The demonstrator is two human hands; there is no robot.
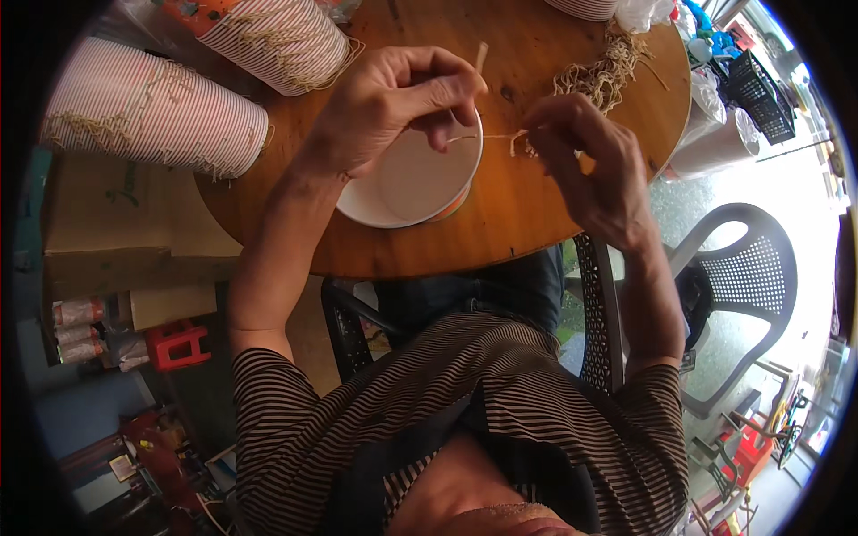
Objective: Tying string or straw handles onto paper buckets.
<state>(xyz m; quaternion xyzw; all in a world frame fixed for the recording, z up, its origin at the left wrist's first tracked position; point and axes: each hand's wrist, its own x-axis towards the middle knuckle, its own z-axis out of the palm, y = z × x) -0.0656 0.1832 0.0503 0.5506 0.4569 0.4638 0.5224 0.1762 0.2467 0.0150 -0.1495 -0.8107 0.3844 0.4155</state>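
Observation:
My left hand point(393, 103) is over a white paper bucket point(402, 183) on the round wooden table, its fingers closed in a pinch. A short pale strip sticks up beyond the fingertips; I cannot make out whether it belongs to the string. Between my hands runs a thin beige string point(487, 137), just past the bucket's right rim. My right hand point(599, 170) has its fingers curled and pinched on the string's other end, near a pile of loose beige strings point(608, 76). The bucket is tilted with its mouth toward me, and its far side is hidden by my left hand.
Long stacks of paper buckets, with strings draped over them, lie at the left point(161, 112) and far left point(277, 45) of the table point(384, 255). Cardboard boxes point(107, 214) stand on the left, and a grey plastic chair point(742, 268) on the right.

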